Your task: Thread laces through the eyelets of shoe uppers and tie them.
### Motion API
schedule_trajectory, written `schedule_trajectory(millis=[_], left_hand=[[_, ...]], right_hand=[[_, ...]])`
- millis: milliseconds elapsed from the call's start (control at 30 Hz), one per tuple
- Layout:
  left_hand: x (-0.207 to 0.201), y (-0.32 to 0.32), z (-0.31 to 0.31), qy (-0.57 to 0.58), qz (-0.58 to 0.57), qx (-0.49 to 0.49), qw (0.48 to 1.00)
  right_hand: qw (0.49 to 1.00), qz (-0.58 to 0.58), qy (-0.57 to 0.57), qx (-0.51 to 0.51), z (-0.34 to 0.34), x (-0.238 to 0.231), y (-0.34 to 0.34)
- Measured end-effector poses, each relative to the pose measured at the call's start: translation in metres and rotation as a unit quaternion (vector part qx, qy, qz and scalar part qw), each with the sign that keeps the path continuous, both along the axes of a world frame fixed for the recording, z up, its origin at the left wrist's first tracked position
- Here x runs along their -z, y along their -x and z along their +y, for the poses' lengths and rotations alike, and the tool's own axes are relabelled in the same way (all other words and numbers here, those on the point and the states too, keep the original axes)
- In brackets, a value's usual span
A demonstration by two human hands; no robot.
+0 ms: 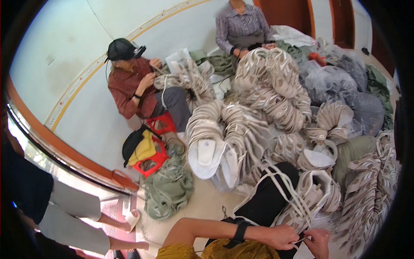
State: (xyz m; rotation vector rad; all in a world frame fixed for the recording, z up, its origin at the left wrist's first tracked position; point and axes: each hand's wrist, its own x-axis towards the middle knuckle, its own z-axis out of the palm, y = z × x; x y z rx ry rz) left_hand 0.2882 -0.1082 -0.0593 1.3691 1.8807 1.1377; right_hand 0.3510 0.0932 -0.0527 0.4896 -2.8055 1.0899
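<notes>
My left hand (282,237), with a black band on its wrist, is closed low in the picture. Close beside it, my right hand (317,242) is closed too, its fingertips pinched together. A pale lace (297,242) runs between the two hands, and both seem to grip it. Long white laces (288,190) hang in a bundle just beyond my fingers. Next to them lies a beige and white shoe upper (311,190), above my right hand. My black trouser leg (271,194) is behind the laces. The finger ends are partly hidden.
Stacked shoe uppers (246,134) fill the middle, with another long row (366,194) at right. Grey plastic bags (332,82) lie behind. Two people (131,88) sit across, handling uppers. A green sack (168,187) and red stool (151,162) stand left, near a standing person (73,220).
</notes>
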Motion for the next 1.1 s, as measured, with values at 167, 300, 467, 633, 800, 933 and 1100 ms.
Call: schedule_trajectory(millis=[167, 300, 467, 633, 800, 933, 1100], left_hand=[[-0.013, 0.005, -0.014, 0.01, -0.002, -0.014, 1.0], [-0.016, 0.004, -0.019, 0.018, -0.018, -0.007, 1.0], [-0.009, -0.001, -0.012, 0.048, 0.021, 0.073, 0.996], [-0.014, -0.011, 0.015, -0.035, 0.007, 0.076, 0.996], [-0.029, -0.006, 0.015, -0.007, -0.01, 0.101, 0.995], [-0.053, -0.01, 0.004, 0.005, -0.112, 0.081, 0.99], [-0.065, -0.022, 0.008, -0.042, -0.154, 0.107, 0.981]], right_hand=[[0.995, 0.095, -0.01, -0.017, -0.006, 0.009, 0.04], [0.997, 0.07, 0.001, -0.035, 0.003, 0.031, 0.022], [0.985, -0.148, 0.076, -0.035, 0.019, 0.018, -0.038], [0.992, -0.124, -0.035, 0.002, 0.035, 0.011, -0.044], [0.989, 0.058, -0.132, 0.034, 0.043, 0.034, 0.01], [0.986, 0.123, -0.116, -0.014, 0.02, 0.014, 0.05], [0.99, 0.121, -0.05, -0.053, 0.009, 0.014, 0.055]])
